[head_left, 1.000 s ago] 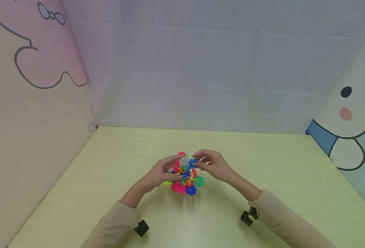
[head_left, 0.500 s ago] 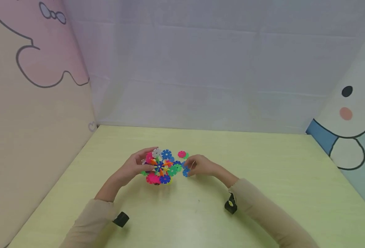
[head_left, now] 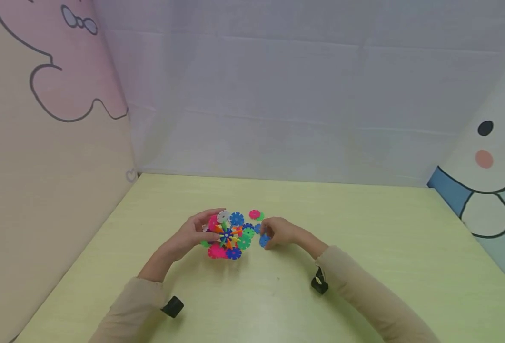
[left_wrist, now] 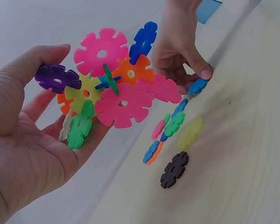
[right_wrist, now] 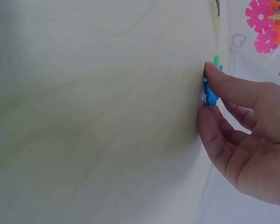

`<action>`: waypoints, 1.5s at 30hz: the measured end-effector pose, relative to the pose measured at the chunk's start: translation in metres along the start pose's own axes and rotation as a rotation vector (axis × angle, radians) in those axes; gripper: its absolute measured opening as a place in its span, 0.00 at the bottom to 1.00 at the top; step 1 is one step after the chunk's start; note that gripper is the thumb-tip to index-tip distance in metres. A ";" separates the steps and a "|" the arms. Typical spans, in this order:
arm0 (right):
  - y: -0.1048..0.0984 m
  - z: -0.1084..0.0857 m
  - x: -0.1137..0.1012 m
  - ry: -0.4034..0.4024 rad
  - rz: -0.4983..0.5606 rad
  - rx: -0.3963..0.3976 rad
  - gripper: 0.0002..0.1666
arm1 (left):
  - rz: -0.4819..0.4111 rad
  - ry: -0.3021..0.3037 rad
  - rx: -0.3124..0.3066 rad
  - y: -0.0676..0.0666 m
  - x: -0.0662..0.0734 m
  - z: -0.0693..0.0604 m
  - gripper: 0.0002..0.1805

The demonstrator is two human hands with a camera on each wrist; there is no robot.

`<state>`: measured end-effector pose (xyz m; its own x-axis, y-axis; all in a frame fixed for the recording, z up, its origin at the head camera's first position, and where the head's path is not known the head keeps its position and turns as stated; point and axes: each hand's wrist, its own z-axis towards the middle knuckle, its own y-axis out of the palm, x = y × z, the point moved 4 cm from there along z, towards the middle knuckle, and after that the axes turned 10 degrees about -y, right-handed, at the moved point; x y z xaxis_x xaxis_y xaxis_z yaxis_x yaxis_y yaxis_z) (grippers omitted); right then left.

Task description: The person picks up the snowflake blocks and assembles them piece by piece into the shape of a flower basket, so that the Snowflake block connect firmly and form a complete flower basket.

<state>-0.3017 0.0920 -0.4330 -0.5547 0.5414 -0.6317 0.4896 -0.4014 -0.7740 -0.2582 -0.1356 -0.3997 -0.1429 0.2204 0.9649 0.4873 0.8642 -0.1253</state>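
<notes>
My left hand (head_left: 188, 239) holds a ball-like cluster of interlocking notched plastic discs (left_wrist: 123, 105), raised off the table. Pink, orange, purple, green, yellow, white and blue discs stick out of it at many angles. The left thumb and fingers reach around one side of the cluster. To its right, my right hand (head_left: 280, 232) is low at the tabletop. Its thumb and fingertip pinch a blue notched disc (right_wrist: 210, 93) by the edges, and the disc is partly covered by the fingers. Whether that disc touches the table is hard to tell.
Several loose discs lie on the pale wooden table (head_left: 363, 247), among them a pink disc (head_left: 254, 214), a black disc (left_wrist: 174, 170) and a yellow disc (left_wrist: 191, 133). A grey-white cloth wall (head_left: 252, 95) stands behind; printed panels flank both sides.
The left hand has carried the cluster leftward, away from the right hand. My right hand has left a blue disc on the cluster and come down to a loose blue disc at the table.
</notes>
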 end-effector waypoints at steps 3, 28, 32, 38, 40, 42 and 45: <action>-0.003 -0.008 0.000 -0.008 -0.021 0.010 0.14 | -0.002 0.007 -0.011 0.006 0.002 0.002 0.36; -0.038 -0.072 -0.049 -0.035 0.237 0.538 0.08 | -0.074 0.088 -0.002 0.063 0.016 0.025 0.34; -0.037 -0.071 -0.048 -0.031 0.190 0.560 0.07 | -0.091 0.089 0.019 0.065 0.016 0.025 0.34; -0.040 -0.070 -0.050 -0.025 0.170 0.561 0.07 | -0.093 0.114 0.019 0.067 0.017 0.025 0.34; -0.042 -0.069 -0.051 -0.025 0.156 0.534 0.07 | -0.073 0.123 0.021 0.068 0.018 0.024 0.34; -0.043 -0.068 -0.051 -0.024 0.143 0.508 0.07 | -0.060 0.131 0.021 0.068 0.018 0.025 0.33; -0.045 -0.067 -0.051 -0.015 0.136 0.489 0.08 | -0.074 0.126 0.019 0.069 0.019 0.025 0.33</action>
<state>-0.2499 0.1319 -0.3632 -0.5189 0.4514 -0.7260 0.1877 -0.7684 -0.6119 -0.2485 -0.0605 -0.3958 -0.0680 0.0988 0.9928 0.4627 0.8847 -0.0563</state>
